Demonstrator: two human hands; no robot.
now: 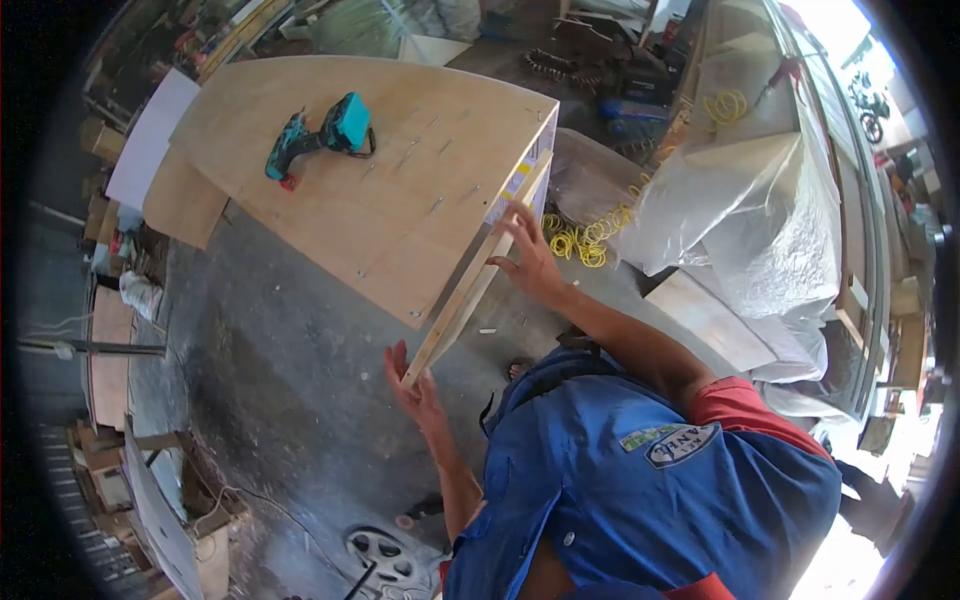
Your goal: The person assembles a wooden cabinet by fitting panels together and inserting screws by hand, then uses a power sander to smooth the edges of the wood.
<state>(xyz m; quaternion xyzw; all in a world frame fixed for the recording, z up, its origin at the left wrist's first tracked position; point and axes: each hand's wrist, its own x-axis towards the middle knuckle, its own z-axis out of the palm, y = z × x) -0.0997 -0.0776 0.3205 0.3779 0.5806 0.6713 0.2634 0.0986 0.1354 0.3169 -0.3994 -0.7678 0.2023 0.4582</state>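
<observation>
A long, narrow wooden board (462,300) stands on edge at a slant along the near end of a large plywood panel (330,215). My left hand (418,398) grips its lower end, fingers along one side and thumb on the other. Farther up, my right hand (532,262) holds the board from above, its fingertips over the top edge and its thumb out to the side. Between board and panel a narrow gap shows toward the lower end. On the panel lie a teal-and-black cordless drill (318,138) and several loose screws or nails (437,206).
Coiled yellow hose (590,240) lies on the floor to the right, beside plastic sheeting (740,220) draped over something. A spoked wheel (385,560) rests at the bottom. Wood scraps and boxes (100,460) are stacked at left. A white sheet (150,140) leans beyond the panel.
</observation>
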